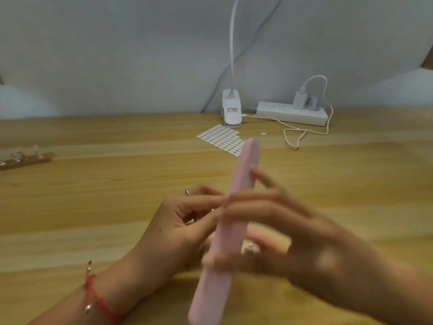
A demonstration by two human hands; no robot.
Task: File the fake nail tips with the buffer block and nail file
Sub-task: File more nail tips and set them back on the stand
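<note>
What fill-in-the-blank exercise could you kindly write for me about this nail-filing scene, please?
1. The long nail file gripped by the right hand is ____ in colour.
2. On the wrist of the left hand sits a string bracelet coloured ____.
3. The sheet of oval stickers lies on a table made of ____.

Missing words: pink; red; wood.
</note>
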